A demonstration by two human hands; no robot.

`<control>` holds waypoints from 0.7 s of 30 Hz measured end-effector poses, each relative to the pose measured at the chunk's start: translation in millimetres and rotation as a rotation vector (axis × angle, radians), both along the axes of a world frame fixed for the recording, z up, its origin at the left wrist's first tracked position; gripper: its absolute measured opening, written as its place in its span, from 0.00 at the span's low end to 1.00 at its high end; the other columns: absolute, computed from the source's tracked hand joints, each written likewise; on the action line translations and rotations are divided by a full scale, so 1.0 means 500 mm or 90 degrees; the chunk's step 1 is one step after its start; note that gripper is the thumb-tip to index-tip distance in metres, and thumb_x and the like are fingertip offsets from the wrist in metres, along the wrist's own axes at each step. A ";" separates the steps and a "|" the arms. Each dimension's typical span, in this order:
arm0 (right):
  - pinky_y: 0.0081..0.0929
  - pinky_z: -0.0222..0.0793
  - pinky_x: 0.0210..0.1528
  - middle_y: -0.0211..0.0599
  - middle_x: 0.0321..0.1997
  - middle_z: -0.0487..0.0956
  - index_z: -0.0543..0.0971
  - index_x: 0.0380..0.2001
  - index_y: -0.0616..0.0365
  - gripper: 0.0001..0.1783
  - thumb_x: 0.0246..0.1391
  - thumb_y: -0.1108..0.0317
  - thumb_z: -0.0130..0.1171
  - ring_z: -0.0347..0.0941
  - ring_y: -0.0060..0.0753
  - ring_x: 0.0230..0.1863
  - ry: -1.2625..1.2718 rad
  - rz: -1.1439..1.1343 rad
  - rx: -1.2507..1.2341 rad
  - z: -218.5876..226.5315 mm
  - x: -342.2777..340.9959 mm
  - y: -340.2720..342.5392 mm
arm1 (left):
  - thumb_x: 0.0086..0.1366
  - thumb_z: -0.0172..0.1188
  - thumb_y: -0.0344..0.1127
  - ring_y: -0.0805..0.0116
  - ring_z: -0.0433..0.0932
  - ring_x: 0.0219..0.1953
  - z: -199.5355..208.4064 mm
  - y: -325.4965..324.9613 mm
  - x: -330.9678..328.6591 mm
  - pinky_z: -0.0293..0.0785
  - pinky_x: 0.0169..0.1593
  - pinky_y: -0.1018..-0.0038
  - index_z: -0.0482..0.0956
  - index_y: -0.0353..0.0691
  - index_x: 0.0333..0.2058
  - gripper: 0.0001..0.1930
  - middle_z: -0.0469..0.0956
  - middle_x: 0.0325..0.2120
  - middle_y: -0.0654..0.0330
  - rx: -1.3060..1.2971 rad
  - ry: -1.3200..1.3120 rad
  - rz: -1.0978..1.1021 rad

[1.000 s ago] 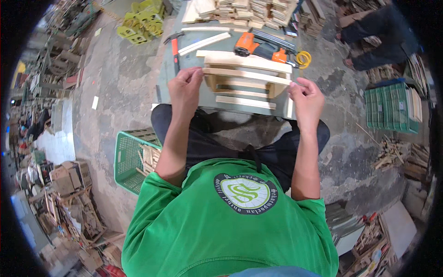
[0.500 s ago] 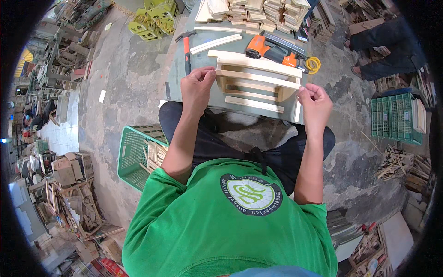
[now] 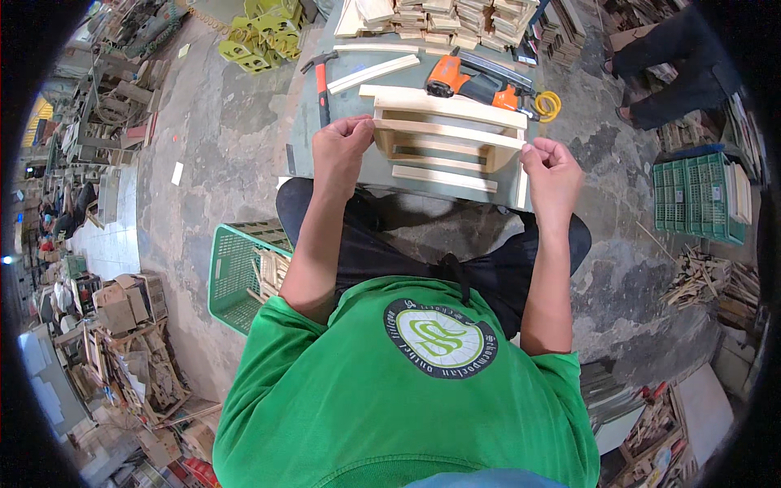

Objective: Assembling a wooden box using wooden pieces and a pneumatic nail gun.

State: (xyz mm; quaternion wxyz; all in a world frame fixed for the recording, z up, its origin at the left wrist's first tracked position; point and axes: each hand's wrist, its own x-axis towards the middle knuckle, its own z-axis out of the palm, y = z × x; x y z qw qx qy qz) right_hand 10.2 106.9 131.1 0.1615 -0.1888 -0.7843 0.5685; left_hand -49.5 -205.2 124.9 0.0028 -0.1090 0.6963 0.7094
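Note:
A pale wooden slat (image 3: 447, 132) spans between my two hands, level with the top of a small open wooden frame (image 3: 443, 105) on the workbench (image 3: 306, 154). My left hand (image 3: 342, 150) pinches the slat's left end, and my right hand (image 3: 553, 175) pinches its right end. Whether the slat rests on the frame is hard to tell. A loose slat (image 3: 444, 178) lies near the bench's front edge, and another (image 3: 522, 187) sits beside my right hand. Just behind the frame lies an orange nail gun (image 3: 468, 81); a red-handled hammer (image 3: 322, 85) is beyond my left hand.
Stacked wood pieces (image 3: 451, 20) and loose slats (image 3: 373, 73) occupy the bench's far part. A yellow coiled hose (image 3: 548, 106) is by the nail gun. Green crates stand at left (image 3: 228, 276) and right (image 3: 700, 198). Another person's legs (image 3: 675, 73) appear at far right.
The view has shifted slightly. Both hands keep their pinch on the slat, which stays in nearly the same place across the frame.

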 end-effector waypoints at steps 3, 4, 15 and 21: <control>0.21 0.74 0.40 0.35 0.35 0.86 0.83 0.44 0.70 0.16 0.58 0.68 0.68 0.78 0.18 0.34 -0.008 -0.001 0.001 0.003 0.000 0.002 | 0.67 0.66 0.33 0.78 0.78 0.35 -0.005 -0.003 -0.005 0.74 0.41 0.82 0.85 0.22 0.40 0.15 0.85 0.35 0.59 0.009 -0.016 -0.008; 0.21 0.74 0.40 0.34 0.35 0.86 0.83 0.44 0.70 0.16 0.57 0.68 0.68 0.78 0.18 0.34 -0.018 0.004 -0.004 0.004 -0.001 0.002 | 0.67 0.66 0.33 0.78 0.78 0.35 -0.008 -0.005 -0.006 0.74 0.41 0.82 0.85 0.22 0.40 0.15 0.85 0.35 0.59 0.011 -0.013 -0.013; 0.20 0.75 0.42 0.32 0.39 0.85 0.81 0.50 0.67 0.16 0.63 0.69 0.64 0.79 0.18 0.37 -0.004 0.035 -0.103 -0.012 0.000 0.012 | 0.68 0.66 0.34 0.79 0.78 0.34 -0.007 -0.008 -0.007 0.75 0.41 0.80 0.81 0.26 0.44 0.14 0.82 0.35 0.62 0.129 -0.027 -0.041; 0.22 0.73 0.51 0.37 0.45 0.85 0.80 0.52 0.68 0.17 0.63 0.70 0.63 0.79 0.22 0.45 0.080 0.057 -0.149 -0.047 0.023 0.003 | 0.66 0.68 0.35 0.65 0.82 0.36 0.023 0.036 0.019 0.78 0.43 0.71 0.81 0.33 0.45 0.14 0.83 0.36 0.56 -0.344 0.289 0.053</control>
